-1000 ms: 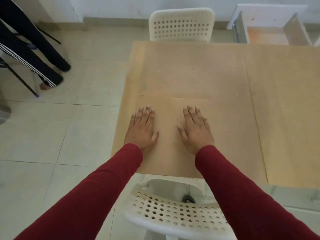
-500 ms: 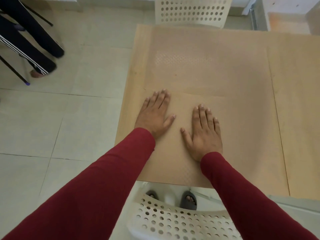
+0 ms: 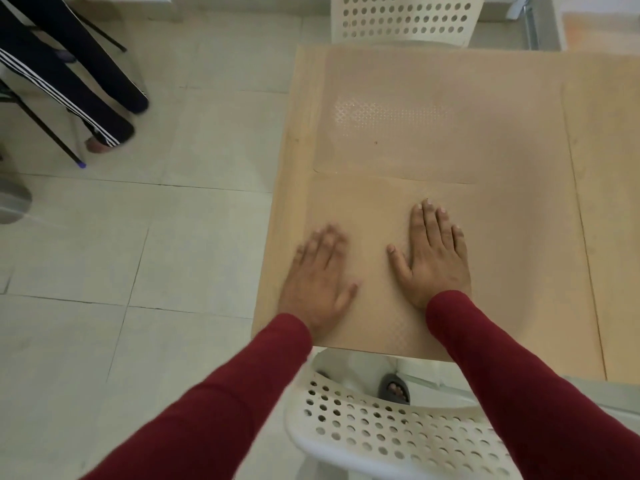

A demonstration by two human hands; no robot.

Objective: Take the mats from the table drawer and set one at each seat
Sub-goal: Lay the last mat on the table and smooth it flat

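A tan mat [image 3: 374,216] lies flat at the near edge of the light wooden table [image 3: 519,209], in front of the near white chair [image 3: 388,441]. My left hand [image 3: 320,278] rests palm down on the mat's left part, fingers spread and blurred. My right hand [image 3: 433,258] lies flat on the mat's middle, fingers apart. A second tan mat [image 3: 433,112] with a shiny dotted texture lies beyond it, in front of the far white chair [image 3: 405,19]. Neither hand grips anything.
A seated person's dark trousered legs [image 3: 69,81] and chair legs are on the tiled floor at the far left. An open drawer [image 3: 547,26] shows at the top right corner. A sandalled foot [image 3: 394,389] shows under the table's near edge.
My left hand has slid back toward me and to the left along the near mat. My right hand has stayed flat on it. The view has tilted downward.
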